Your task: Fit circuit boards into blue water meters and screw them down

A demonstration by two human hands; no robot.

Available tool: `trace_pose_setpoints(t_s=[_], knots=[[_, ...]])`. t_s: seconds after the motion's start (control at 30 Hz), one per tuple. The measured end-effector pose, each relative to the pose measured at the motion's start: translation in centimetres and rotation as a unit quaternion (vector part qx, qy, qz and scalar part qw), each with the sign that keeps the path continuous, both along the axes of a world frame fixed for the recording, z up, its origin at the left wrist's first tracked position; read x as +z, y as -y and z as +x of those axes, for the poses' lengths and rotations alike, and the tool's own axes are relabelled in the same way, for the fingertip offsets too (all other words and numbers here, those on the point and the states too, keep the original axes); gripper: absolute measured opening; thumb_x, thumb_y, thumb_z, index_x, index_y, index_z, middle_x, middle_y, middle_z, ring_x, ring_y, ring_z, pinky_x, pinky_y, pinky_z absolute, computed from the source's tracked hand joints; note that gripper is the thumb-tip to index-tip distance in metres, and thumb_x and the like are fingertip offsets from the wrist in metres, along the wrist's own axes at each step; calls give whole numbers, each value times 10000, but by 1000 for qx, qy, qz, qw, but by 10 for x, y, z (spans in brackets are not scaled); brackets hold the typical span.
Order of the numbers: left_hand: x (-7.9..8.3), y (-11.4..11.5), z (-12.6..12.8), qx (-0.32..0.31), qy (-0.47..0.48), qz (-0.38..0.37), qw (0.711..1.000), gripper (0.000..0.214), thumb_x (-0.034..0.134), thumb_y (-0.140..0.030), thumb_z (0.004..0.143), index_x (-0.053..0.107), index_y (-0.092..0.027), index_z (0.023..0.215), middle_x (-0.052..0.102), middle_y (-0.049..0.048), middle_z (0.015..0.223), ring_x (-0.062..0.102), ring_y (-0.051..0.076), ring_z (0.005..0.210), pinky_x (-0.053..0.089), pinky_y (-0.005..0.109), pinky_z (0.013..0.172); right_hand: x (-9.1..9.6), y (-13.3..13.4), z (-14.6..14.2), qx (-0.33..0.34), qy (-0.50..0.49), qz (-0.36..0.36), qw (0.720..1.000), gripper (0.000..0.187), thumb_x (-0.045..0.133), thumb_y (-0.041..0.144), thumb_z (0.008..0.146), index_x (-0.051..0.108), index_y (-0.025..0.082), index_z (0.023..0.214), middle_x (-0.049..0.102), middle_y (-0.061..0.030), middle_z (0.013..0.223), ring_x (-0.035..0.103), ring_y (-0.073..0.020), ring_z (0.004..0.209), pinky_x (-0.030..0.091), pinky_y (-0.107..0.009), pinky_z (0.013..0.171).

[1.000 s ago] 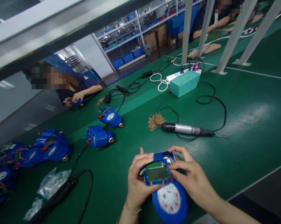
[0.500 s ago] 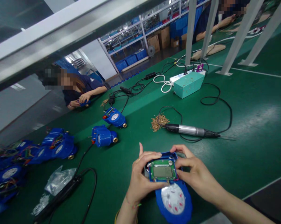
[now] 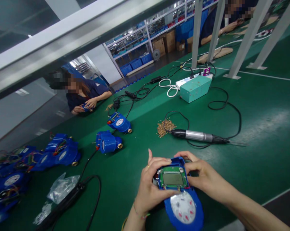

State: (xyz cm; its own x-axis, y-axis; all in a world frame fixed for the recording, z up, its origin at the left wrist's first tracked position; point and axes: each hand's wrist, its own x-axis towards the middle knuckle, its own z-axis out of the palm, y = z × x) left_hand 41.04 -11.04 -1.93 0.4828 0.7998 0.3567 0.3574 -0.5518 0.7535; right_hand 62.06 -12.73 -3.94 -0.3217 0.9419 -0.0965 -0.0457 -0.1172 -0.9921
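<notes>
Both hands grip a blue water meter [image 3: 183, 208] at the near edge of the green bench. It has a white round dial and, above it, a green circuit board with a grey display [image 3: 172, 178]. My left hand [image 3: 151, 187] wraps its left side, thumb on the board's lower edge and fingers curled over the top. From the right, my right hand [image 3: 204, 178] pinches the board's right edge.
An electric screwdriver [image 3: 199, 136] with black cable lies beyond, beside a pile of brass screws [image 3: 165, 127]. A teal power box [image 3: 195, 89] stands farther back. Several blue meters [image 3: 108, 142] lie at left with plastic bags [image 3: 62, 186]. A co-worker [image 3: 84, 94] sits across the bench.
The circuit board has been turned square and pressed flatter into the meter's blue housing. Both hands and the meter sit slightly lower right in view as the camera shifted.
</notes>
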Motion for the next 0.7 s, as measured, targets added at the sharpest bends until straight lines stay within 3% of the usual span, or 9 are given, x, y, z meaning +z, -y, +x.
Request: trace_pose_setpoints(t_s=[0.2, 0.3, 0.47, 0.57, 0.63, 0.7], knots=[[-2, -1, 0, -3, 5, -12, 1000, 677, 902, -406, 646, 576, -336, 1235, 729, 20, 1155, 702, 265, 1059, -22, 648, 1223, 1, -1, 0, 2, 9, 10, 1000, 142, 686, 271, 737, 692, 189, 621, 493, -68, 1212, 488, -239, 1198, 341, -365, 1045], [-4, 0, -3, 12, 2, -26, 1000, 639, 895, -419, 652, 596, -337, 1210, 732, 17, 1146, 688, 269, 1069, -21, 648, 1219, 2, 1, -5, -6, 4, 6, 1000, 159, 688, 273, 728, 666, 184, 597, 495, -64, 1203, 482, -237, 1194, 332, -364, 1042], [-1, 1, -6, 67, -8, -108, 992, 655, 895, -572, 554, 677, -280, 1098, 735, 53, 1077, 618, 325, 1144, 15, 667, 1199, 4, 1, -13, -22, 14, -3, 1000, 217, 711, 340, 720, 656, 187, 576, 499, -73, 1169, 472, -255, 1170, 315, -400, 1038], [5, 3, -6, 88, -14, -149, 985, 669, 907, -565, 533, 693, -249, 1084, 737, 62, 1081, 637, 329, 1124, -21, 641, 1206, 5, 1, -15, -19, 27, -8, 999, 225, 723, 382, 704, 684, 194, 587, 506, -82, 1162, 468, -268, 1159, 306, -419, 1044], [7, 4, -5, 88, -2, -181, 980, 658, 919, -514, 545, 691, -233, 1094, 742, 61, 1073, 673, 302, 1049, 134, 599, 1209, 6, 0, -16, -13, 35, -4, 999, 205, 719, 375, 691, 695, 198, 590, 512, -84, 1154, 477, -267, 1145, 314, -417, 1037], [6, 5, -5, 84, 25, -207, 974, 662, 932, -464, 543, 689, -216, 1107, 740, 70, 1073, 686, 281, 997, 385, 500, 1100, 8, 0, -16, -10, 44, 0, 999, 165, 700, 342, 673, 698, 201, 588, 515, -84, 1148, 488, -261, 1130, 331, -407, 1021]])
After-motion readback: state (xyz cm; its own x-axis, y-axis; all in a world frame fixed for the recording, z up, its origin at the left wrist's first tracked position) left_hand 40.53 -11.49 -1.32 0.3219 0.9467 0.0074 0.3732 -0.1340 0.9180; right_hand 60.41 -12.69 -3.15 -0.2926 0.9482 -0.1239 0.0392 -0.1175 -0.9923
